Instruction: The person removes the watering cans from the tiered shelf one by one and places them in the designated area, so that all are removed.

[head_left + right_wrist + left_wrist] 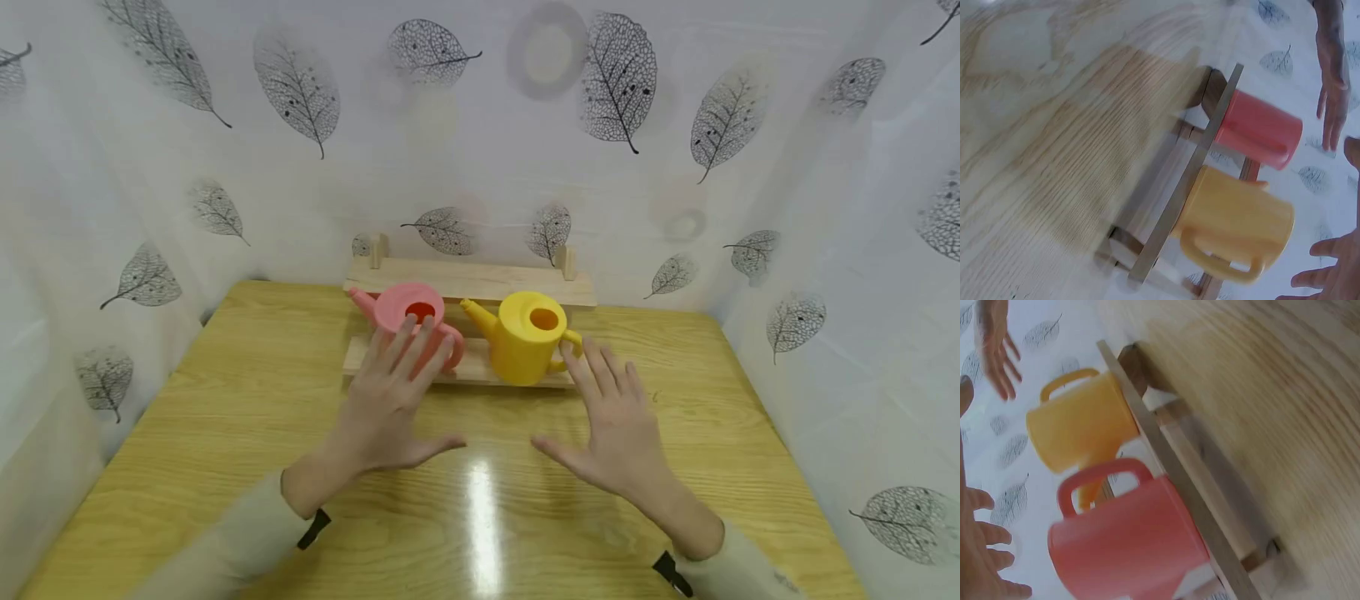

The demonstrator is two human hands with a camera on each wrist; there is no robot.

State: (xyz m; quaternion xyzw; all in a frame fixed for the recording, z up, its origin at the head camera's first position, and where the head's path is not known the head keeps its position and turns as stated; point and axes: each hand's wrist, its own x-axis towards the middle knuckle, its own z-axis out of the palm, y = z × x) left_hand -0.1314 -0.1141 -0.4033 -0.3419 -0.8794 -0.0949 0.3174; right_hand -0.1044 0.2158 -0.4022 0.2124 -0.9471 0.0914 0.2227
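Fingers of the left hand are straight and spread, the thumb set wide of them; the hand grips nothing. In the head view it overlaps the pink watering can, though the left wrist view shows it apart from that can. The right hand, likewise with digits spread apart and holding nothing, lies near the handle of the yellow watering can; the right wrist view shows space between them. Pale sleeves cover the forearms, with a dark strap visible at each cuff. Both cans stand upright, side by side and separate, on the lower board of a light wooden stand, the pink to the left of the yellow in the head view. Their spouts point left and their handles right. The stand's upper board lies behind them, with a short upright near either end. The stand rests toward the far edge of the wood-grained table. Beyond hangs a whitish curtain printed with dark skeleton leaves.
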